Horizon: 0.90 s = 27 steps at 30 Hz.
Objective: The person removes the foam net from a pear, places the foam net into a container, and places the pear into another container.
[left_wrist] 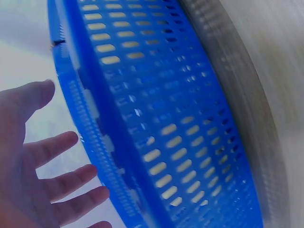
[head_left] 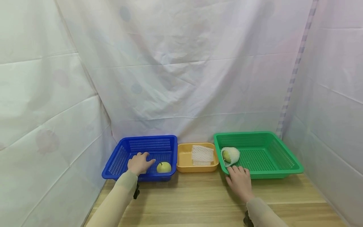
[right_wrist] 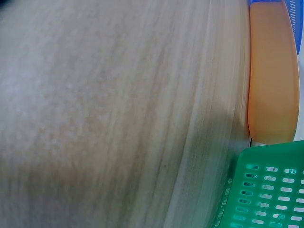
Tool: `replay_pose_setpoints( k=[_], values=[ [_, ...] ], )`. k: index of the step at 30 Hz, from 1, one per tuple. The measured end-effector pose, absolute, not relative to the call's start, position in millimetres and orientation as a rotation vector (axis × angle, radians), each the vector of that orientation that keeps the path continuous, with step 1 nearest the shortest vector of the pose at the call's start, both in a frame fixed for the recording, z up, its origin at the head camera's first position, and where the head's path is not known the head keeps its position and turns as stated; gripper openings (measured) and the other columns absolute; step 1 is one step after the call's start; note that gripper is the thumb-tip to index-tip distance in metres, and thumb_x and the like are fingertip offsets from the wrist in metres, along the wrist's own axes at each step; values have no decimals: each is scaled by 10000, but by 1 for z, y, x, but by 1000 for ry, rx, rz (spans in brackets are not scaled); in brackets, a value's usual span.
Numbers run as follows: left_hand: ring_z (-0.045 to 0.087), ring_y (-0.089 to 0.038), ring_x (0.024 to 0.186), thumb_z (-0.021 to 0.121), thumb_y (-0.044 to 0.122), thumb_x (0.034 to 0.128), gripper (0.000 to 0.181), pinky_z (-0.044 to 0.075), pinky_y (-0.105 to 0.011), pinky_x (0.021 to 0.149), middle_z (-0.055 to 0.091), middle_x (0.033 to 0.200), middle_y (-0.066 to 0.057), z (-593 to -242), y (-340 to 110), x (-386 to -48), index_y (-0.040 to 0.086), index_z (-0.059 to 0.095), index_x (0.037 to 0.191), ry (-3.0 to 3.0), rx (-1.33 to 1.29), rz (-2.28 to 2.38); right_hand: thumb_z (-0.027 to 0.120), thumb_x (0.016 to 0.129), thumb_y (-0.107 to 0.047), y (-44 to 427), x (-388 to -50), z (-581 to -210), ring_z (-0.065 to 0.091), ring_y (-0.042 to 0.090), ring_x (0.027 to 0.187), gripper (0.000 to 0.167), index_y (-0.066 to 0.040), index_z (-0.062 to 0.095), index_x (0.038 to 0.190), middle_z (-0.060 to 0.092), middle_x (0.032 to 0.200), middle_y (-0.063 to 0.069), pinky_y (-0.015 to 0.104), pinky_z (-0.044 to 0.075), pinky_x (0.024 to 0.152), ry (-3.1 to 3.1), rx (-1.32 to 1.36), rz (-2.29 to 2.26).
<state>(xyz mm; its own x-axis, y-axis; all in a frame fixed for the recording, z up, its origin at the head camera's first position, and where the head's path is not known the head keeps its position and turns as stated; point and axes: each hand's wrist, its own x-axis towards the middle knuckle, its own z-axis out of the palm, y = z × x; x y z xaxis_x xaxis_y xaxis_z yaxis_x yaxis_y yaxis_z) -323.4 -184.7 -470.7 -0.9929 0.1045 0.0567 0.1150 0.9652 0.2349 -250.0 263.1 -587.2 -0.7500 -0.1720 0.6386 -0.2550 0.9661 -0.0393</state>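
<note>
One round yellow-green pear [head_left: 164,167] sits in a rectangular blue plastic basket [head_left: 147,137], near the left hand [head_left: 139,164], whose fingers [left_wrist: 72,184] are spread wide and hold nothing; a pale thing [head_left: 143,172] beside that hand is mostly hidden. The right hand [head_left: 239,183] is at the near-left corner of a rectangular green plastic basket [head_left: 255,159]; whether its fingers grip the rim, I cannot tell. Just beyond lies a net-wrapped green pear [head_left: 231,155]. Between both baskets, a shallow orange tray [head_left: 198,169] holds white foam netting [head_left: 202,153].
</note>
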Motion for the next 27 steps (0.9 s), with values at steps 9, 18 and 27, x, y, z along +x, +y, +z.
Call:
replay_pose_setpoints(
  k=[9,18,27],
  values=[
    [579,-329,903,566,537,921,482,475,-544,747,613,1079,-98,-465,-167,-307,183,637,1240,-2893,-302,-339,822,724,-225,262,-249,-587,533,293,833,366,-112,655,1029,616,915,67,500,380,768,-2425,300,164],
    [604,-306,915,576,557,908,454,495,-522,759,648,1064,-56,-471,-145,-291,192,670,1161,-2738,-429,-321,821,728,-224,263,-248,-584,537,291,830,354,-107,654,1017,613,912,69,498,387,763,-2418,304,147],
    [587,-253,886,593,575,889,455,486,-464,736,645,1029,-27,-495,-127,-274,198,671,1132,-2655,-577,-246,823,727,-214,262,-247,-583,530,284,813,344,-111,655,1009,609,904,63,490,386,754,-2416,310,150]
  ],
)
